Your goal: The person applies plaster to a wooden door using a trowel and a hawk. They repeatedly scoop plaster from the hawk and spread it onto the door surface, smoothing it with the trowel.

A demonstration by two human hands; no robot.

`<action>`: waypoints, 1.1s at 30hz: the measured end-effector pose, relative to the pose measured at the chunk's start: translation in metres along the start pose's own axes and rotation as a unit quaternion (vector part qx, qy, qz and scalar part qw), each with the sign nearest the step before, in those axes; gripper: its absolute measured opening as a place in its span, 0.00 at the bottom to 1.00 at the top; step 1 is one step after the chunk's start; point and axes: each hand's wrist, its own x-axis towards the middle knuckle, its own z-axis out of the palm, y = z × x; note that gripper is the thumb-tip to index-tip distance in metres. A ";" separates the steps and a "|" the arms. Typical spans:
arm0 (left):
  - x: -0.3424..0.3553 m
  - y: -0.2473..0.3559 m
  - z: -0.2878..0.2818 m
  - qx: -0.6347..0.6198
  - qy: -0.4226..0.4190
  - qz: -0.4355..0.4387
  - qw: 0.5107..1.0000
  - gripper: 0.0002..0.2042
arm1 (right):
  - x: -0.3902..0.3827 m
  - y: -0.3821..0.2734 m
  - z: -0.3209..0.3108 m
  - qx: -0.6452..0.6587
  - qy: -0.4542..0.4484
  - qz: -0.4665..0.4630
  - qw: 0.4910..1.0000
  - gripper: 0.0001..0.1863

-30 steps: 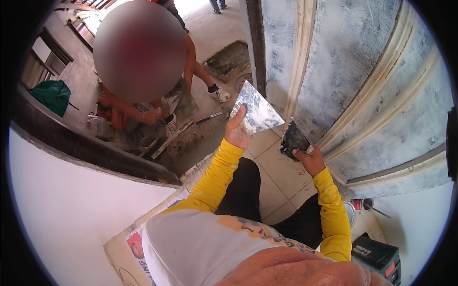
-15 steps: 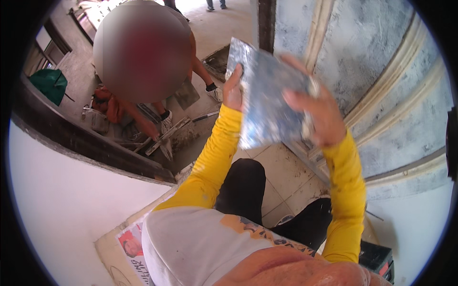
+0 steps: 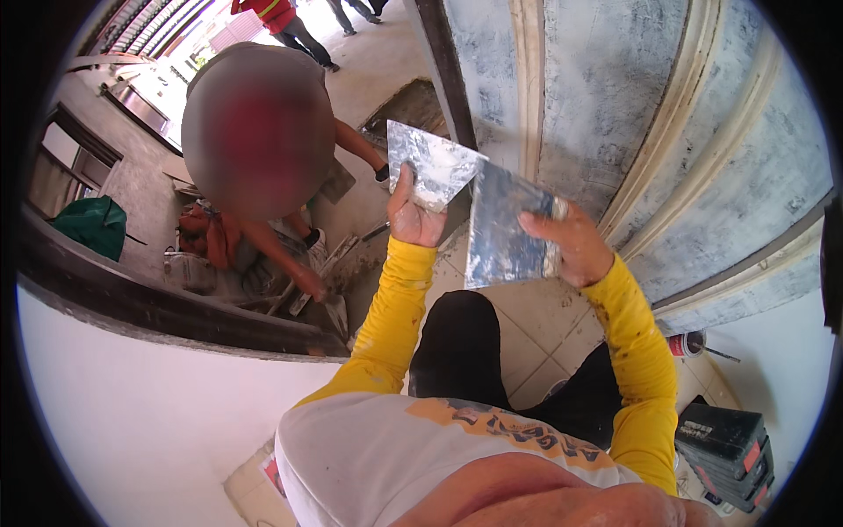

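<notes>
In front of my chest, my left hand point(image 3: 414, 218) is closed round the lower end of a smaller putty knife point(image 3: 435, 162), its flat metal blade smeared with pale filler. My right hand point(image 3: 575, 248) grips a wider putty knife point(image 3: 505, 230) by its back edge, thumb across the face. The two blades meet or overlap near the small one's right corner; I cannot tell whether they touch. Whitish paste coats the back edge of the wider one. The handle of the smaller one is hidden by my palm.
A co-worker point(image 3: 263, 132) bends at the left, one hand point(image 3: 309, 285) on a pointed trowel point(image 3: 337, 316) beyond the dark sill point(image 3: 176, 303). Filler-streaked panels point(image 3: 597, 97) rise on the right. A black case point(image 3: 724, 439) and a can point(image 3: 687, 344) stand at lower right.
The two blades, overlapping and blurred before, have come apart sideways, so the smaller one now shows in my left hand. My view has shifted, bringing the case and can into sight.
</notes>
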 end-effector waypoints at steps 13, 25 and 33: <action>-0.028 -0.030 0.034 0.226 -0.074 0.085 0.968 0.24 | -0.040 0.043 -0.050 0.283 0.127 0.107 0.945 0.10; -0.060 -0.081 -0.007 0.532 -0.040 0.142 0.834 0.27 | -0.093 0.036 -0.058 0.293 0.295 0.075 0.906 0.15; -0.052 -0.065 -0.006 0.175 0.014 -0.017 0.984 0.21 | -0.093 0.089 -0.046 0.285 0.242 0.058 0.925 0.18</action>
